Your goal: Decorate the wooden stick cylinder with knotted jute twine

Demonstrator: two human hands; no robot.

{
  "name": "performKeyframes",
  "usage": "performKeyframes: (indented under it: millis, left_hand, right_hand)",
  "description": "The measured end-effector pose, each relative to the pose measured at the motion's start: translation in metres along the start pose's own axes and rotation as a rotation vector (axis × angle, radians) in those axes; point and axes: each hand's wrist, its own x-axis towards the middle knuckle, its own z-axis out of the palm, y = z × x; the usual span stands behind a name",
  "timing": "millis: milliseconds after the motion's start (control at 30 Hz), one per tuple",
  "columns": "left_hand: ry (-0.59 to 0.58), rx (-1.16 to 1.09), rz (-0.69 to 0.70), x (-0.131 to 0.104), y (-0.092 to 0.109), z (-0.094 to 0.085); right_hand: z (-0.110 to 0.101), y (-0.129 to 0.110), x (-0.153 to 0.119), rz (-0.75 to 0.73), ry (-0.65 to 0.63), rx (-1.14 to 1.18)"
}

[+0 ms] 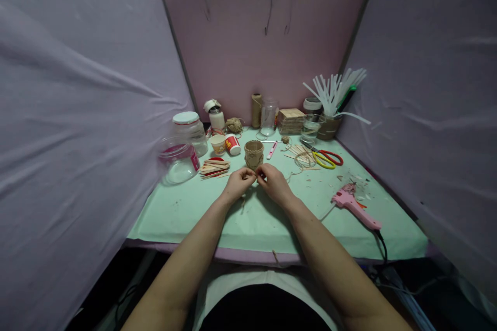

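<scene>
My left hand [238, 184] and my right hand [272, 182] meet over the middle of the table, fingertips pinched close together. A thin strand of brown twine [295, 173] runs from the right toward my right hand, and a short end hangs below my left hand. The exact spot where the fingers grip is too small to make out. Just beyond my fingertips stands a cup wrapped in twine [253, 152], upright, with a scalloped rim. Its lower edge is partly hidden by my hands.
A pink glue gun [355, 207] lies at right, its cord over the edge. Scissors [324, 158] lie beside thin sticks [301, 155]. Craft sticks [215, 166], glass jars [189, 132], paper cups [233, 144] and a pot of glue sticks [329, 128] stand around. Fabric walls enclose the table.
</scene>
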Motion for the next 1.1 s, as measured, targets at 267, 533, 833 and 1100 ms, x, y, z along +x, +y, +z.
performKeyframes:
  millis: [267, 533, 833, 1100]
  left_hand:
    - [0.006, 0.107, 0.085, 0.001, -0.007, -0.001]
    - [0.014, 0.04, 0.084, 0.001, -0.005, -0.002]
    - [0.017, 0.011, 0.05, 0.004, -0.007, -0.002]
    - [-0.004, 0.033, 0.09, 0.003, -0.01, 0.003]
  right_hand:
    - [-0.003, -0.001, -0.001, -0.068, -0.063, -0.078]
    - [-0.005, 0.004, 0.001, -0.044, -0.056, -0.114]
    - [-0.001, 0.003, 0.001, -0.018, 0.005, -0.253]
    - [0.006, 0.006, -0.001, 0.124, 0.111, -0.352]
